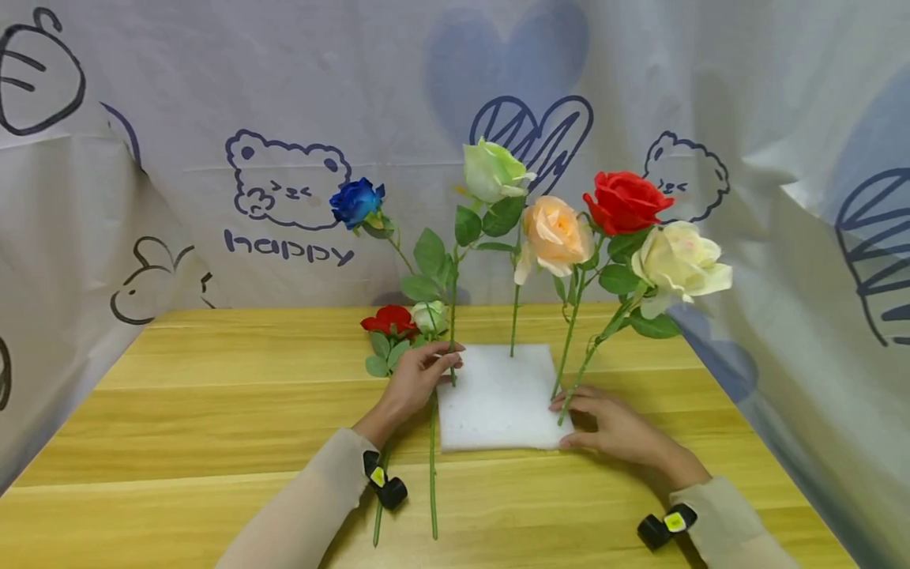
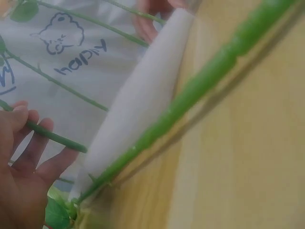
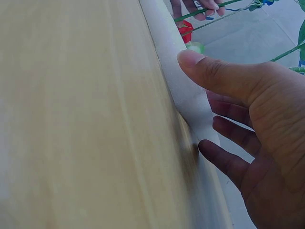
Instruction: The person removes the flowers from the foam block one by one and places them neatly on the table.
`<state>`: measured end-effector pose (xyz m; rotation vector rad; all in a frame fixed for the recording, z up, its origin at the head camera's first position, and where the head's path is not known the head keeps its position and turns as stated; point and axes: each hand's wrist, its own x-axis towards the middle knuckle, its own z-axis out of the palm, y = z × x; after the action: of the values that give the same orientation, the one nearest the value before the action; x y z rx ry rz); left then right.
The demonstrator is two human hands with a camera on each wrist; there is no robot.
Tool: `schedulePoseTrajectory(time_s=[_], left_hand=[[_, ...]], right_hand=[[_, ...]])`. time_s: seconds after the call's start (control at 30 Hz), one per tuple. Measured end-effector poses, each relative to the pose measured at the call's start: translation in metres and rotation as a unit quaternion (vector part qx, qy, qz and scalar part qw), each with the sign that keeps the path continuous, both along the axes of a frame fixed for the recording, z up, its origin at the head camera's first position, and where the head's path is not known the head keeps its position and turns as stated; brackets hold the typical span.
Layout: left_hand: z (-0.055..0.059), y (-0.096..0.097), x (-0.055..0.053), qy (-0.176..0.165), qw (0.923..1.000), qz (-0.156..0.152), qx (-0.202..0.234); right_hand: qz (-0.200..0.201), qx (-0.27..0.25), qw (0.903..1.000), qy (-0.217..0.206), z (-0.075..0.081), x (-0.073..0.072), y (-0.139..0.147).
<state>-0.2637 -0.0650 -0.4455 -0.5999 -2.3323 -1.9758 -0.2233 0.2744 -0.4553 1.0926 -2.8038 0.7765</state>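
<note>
My left hand [image 1: 415,381] pinches the green stem of a pale green rose [image 1: 492,170] at the left edge of a white foam block [image 1: 501,403]. In the left wrist view, thumb and fingers lie on that stem [image 2: 57,138], whose lower end meets the foam. My right hand [image 1: 614,427] holds the block's near right corner, thumb at the front and fingers at the side, as the right wrist view shows. A peach rose [image 1: 558,233], a red rose [image 1: 626,201] and a cream rose [image 1: 682,265] lean above the block, with stems standing in it.
Left of the block, a small red rose [image 1: 389,320] and a whitish-green rose [image 1: 430,316] lie on the wooden table [image 1: 249,395], stems toward the front. A blue rose [image 1: 358,203] rises at the back left. A drawn-on white cloth [image 1: 398,95] hangs behind.
</note>
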Motion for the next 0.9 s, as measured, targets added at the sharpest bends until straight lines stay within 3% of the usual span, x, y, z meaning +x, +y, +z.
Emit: schedulePoseTrajectory(time_s=[0.17, 0.4, 0.67, 0.9], left_hand=[[0.003, 0.0, 0.001, -0.003, 0.9992, 0.016, 0.038], [0.01, -0.003, 0.01, 0.022, 0.9983, 0.028, 0.047], [0.023, -0.012, 0.02, 0.011, 0.9975, 0.011, 0.069], [0.028, -0.024, 0.027, 0.023, 0.9993, 0.022, 0.021]], right_hand=[[0.002, 0.001, 1.0, -0.005, 0.001, -0.002, -0.002], [0.007, -0.003, 1.0, -0.005, 0.001, -0.001, -0.002], [0.007, -0.008, 0.9999, -0.001, 0.002, 0.0, 0.0], [0.011, -0.011, 0.9999, 0.006, 0.0, -0.001, 0.0]])
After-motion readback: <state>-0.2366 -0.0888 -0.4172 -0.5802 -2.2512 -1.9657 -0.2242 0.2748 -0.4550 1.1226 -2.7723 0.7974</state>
